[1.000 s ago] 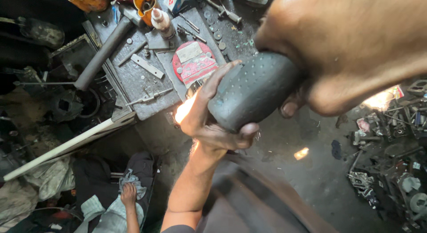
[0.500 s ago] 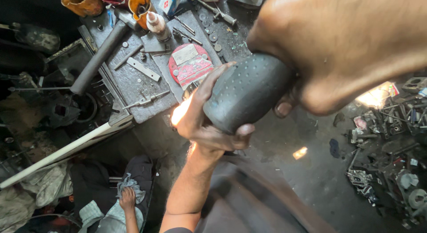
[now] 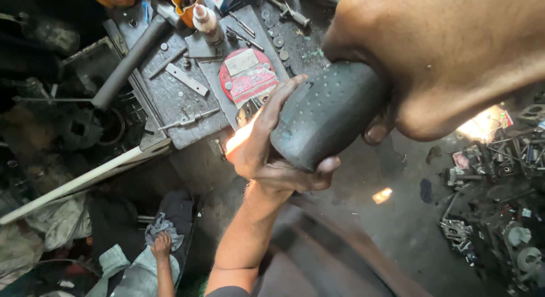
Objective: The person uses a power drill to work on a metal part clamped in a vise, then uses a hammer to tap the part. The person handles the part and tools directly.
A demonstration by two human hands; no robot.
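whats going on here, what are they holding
A person is gripping a dark grey, bumpy-textured rubber-like cylinder with both bare hands. The left hand cups its lower end from below, while the right hand, very close to the camera, wraps its upper end. Far below lies a grey metal work surface strewn with small tools, a round red tin and a long black tube. Another person's hand rests on a rag at the bottom.

dim overall — deep shadows | sun glare patches (blown out) | near foreground soft
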